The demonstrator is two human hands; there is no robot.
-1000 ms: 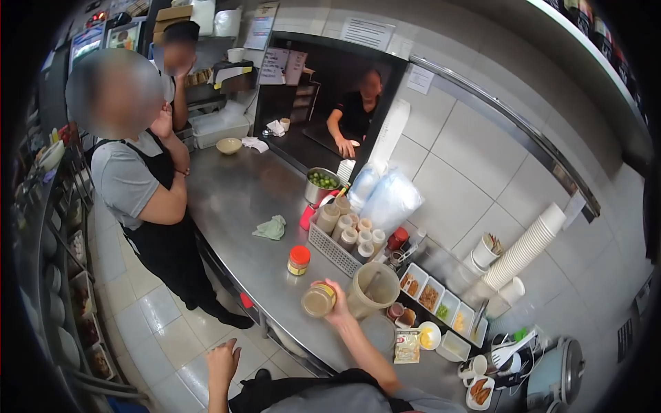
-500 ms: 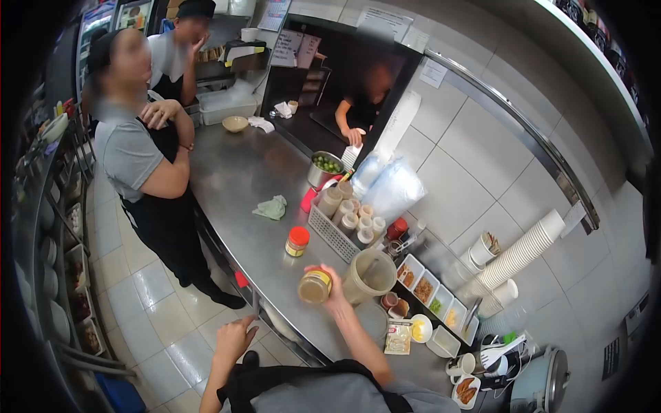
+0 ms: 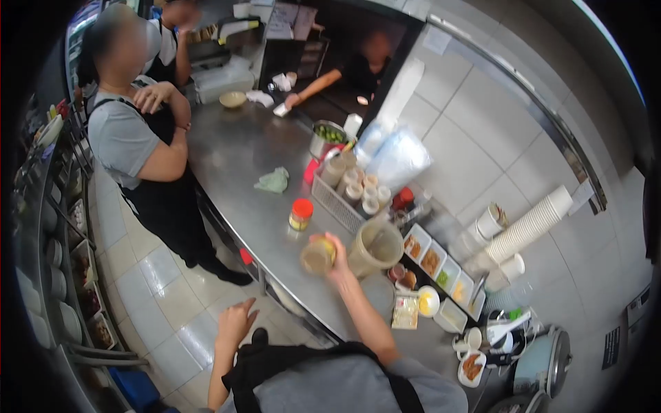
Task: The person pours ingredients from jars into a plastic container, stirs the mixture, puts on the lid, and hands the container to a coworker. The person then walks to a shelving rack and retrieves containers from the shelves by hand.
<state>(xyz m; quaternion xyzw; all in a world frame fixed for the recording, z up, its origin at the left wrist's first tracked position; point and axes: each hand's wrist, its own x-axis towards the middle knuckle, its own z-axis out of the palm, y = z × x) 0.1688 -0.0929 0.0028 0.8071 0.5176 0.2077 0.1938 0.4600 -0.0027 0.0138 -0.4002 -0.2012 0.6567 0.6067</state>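
My right hand is wrapped round a jar with brownish contents, tilted over the steel counter. Just right of that hand stands a large tub with a utensil inside. Beyond the jar, a second jar with a red lid is upright on the counter. My left hand hangs over the floor by the counter's edge, its fingers partly bent and apart, holding nothing.
A green cloth, a basket of bottles, food trays and stacked cups are about. One person stands left with another behind; a third person is at the hatch.
The person at the hatch has reached out left across the counter with a small white item. The held jar has stayed nearly in place, now blurred. My left hand has risen slightly.
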